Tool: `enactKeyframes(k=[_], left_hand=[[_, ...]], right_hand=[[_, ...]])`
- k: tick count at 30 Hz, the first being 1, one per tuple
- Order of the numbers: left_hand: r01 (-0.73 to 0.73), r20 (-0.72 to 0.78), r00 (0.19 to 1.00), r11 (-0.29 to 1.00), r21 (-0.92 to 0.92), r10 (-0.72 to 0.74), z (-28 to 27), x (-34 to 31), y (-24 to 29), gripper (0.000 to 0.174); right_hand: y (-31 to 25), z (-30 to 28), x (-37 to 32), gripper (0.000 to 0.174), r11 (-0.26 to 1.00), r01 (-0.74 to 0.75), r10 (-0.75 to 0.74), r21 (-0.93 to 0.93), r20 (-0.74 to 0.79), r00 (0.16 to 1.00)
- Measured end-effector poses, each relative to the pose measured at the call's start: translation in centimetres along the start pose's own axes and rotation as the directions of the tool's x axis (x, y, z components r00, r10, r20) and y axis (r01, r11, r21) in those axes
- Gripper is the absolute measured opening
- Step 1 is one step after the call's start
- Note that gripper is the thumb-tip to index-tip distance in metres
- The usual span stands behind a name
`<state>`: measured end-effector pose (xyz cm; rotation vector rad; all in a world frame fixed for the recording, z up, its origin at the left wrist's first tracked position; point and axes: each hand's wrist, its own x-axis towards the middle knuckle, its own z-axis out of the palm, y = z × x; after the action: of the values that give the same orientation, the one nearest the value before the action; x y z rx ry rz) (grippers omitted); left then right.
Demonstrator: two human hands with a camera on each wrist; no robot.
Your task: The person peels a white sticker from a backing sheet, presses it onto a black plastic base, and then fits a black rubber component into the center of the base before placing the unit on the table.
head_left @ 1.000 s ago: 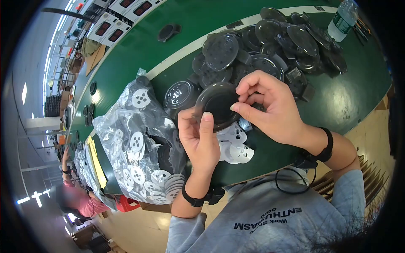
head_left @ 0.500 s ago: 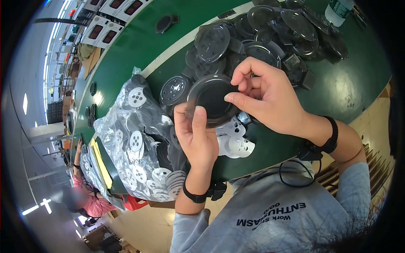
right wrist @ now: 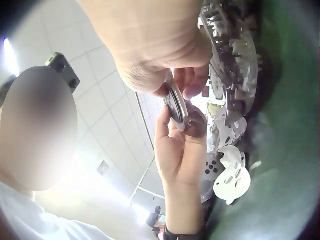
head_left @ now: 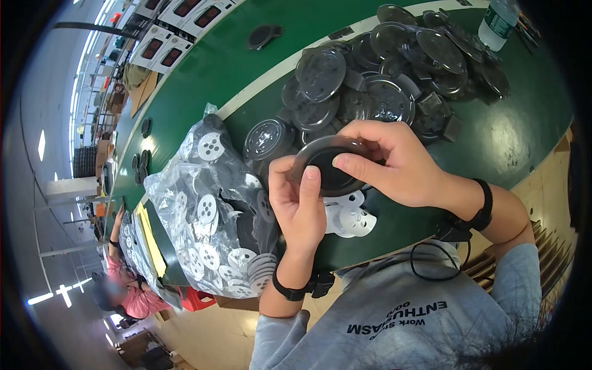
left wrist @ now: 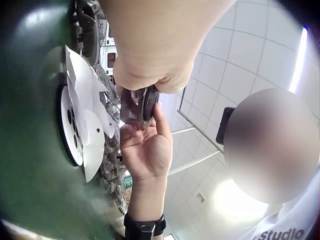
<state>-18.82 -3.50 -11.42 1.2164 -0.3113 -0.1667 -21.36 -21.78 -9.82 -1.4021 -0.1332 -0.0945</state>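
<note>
Presently, at the middle of it all: a smoky see-through plastic disc with a black round centre [head_left: 327, 176], held up before the chest, clear of the table. Left hand [head_left: 301, 209] grips its left side, thumb laid on the face. Right hand [head_left: 404, 161] holds it too, thumb on the black centre, fingers at the far rim.

Change within the last second: right thumb has come off the edge and onto the face; disc has tipped, presenting a narrower oval. My reading: attention has gone from rim to centre, perhaps to feel how the black part sits. Whether it sits snug, I can't tell.

Just below the hands, loose white hole-punched discs [head_left: 354, 222] on the green tabletop [head_left: 487, 148]. Leftward, a crumpled clear plastic bag [head_left: 191, 159] of similar white discs. Beyond, a heap of smoky dark plastic discs [head_left: 390, 102].

Writing: grey shirt [head_left: 394, 302], dark print, "Work", then most of "ENTHUSIASM", creased midway; "Studio" reads plainly from the left wrist. Clear bottle [head_left: 498, 26] wears a green label, lettering too small. White cartons with red-digit panels [head_left: 159, 55] far off, brand illegible. No marking readable on the held disc.
</note>
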Motion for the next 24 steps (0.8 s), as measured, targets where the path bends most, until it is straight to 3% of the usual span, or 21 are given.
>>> enactKeyframes(k=[3, 5, 9, 17, 21, 24], left_hand=[[-0.094, 0.025, 0.995, 0.989, 0.113, 0.092, -0.8, -0.1, -0.5, 0.015], [-0.189, 0.078, 0.981, 0.962, 0.195, 0.177, -1.2, -0.1, -1.0, 0.017], [-0.096, -0.001, 0.995, 0.989, 0.114, 0.097, -0.5, -0.5, -0.3, 0.016], [-0.055, -0.049, 0.997, 0.995, 0.087, 0.060, -0.3, -0.2, 0.2, 0.022], [-0.162, -0.023, 0.985, 0.964, 0.209, 0.170, 0.1, -0.2, 0.5, 0.031], [-0.290, -0.010, 0.953, 0.917, 0.273, 0.304, -0.3, -0.4, 0.2, 0.034]], right_hand=[[-0.4, -0.3, -0.1, 0.017, 0.982, -0.005, 0.010, -0.188, 0.026, 1.000], [0.1, -0.3, 0.0, 0.018, 0.974, 0.064, -0.066, -0.216, -0.001, 0.998], [0.1, -0.1, -0.1, 0.020, 0.967, 0.095, -0.110, -0.235, -0.051, 0.993], [0.0, -0.2, -0.2, 0.028, 0.995, -0.027, 0.028, -0.097, 0.015, 0.999], [-0.1, -0.4, 0.0, 0.023, 0.994, 0.015, -0.012, -0.112, 0.024, 1.000], [-0.3, -0.4, 0.3, 0.018, 1.000, -0.010, 0.009, 0.012, 0.058, 0.998]])
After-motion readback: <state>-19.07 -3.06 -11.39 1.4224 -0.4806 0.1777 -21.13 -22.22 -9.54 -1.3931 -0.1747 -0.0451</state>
